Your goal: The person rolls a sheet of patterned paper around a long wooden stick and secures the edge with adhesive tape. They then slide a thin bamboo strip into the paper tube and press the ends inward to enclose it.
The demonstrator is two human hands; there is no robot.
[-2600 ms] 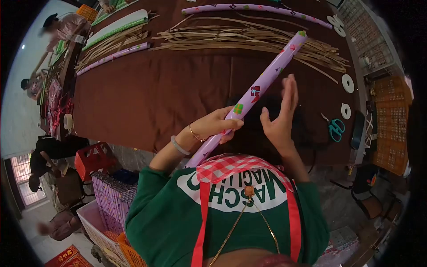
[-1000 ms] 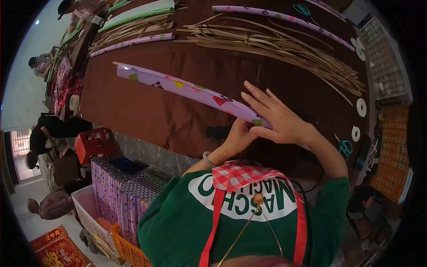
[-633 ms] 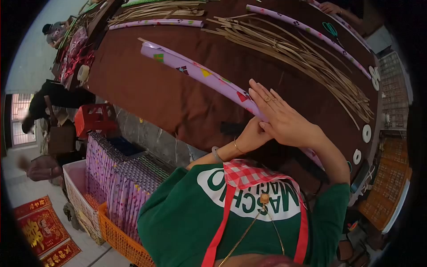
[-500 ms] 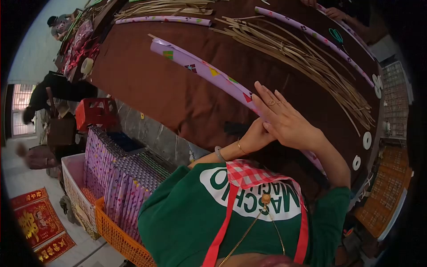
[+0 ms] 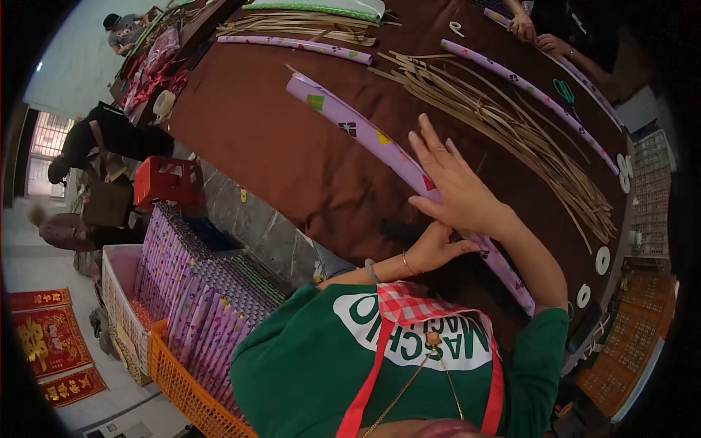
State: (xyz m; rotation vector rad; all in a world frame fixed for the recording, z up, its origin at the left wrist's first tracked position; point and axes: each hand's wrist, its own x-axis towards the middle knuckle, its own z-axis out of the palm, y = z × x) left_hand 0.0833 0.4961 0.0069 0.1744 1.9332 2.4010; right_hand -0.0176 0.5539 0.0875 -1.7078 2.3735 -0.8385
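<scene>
A roll of lilac wrapping paper [image 5: 366, 132] with bright gift prints lies slantwise over the brown cloth. Across its middle rests my right hand [image 5: 467, 193], fingers stretched out and apart, the palm against the roll. My left hand [image 5: 429, 252] is just below, on the near side of the roll. Its thumb points out to the right along the paper, while the other fingers are partly hidden under my right hand. Below both hands, the lower end of the roll runs toward my right forearm. A thin strip sticks out of the top end.
Flat tan strips [image 5: 504, 124] lie in a loose bundle beyond the roll. Another lilac roll [image 5: 537, 91], green scissors [image 5: 564, 91] and white tape rolls [image 5: 602, 260] are at the right. A co-worker's hands [image 5: 537, 36] work opposite. An orange crate [image 5: 186, 379] holds patterned bundles at lower left.
My hands have drawn apart a little: the left has slid nearer me, its thumb now out, and the right has spread its fingers. The whole view has shifted slightly.
</scene>
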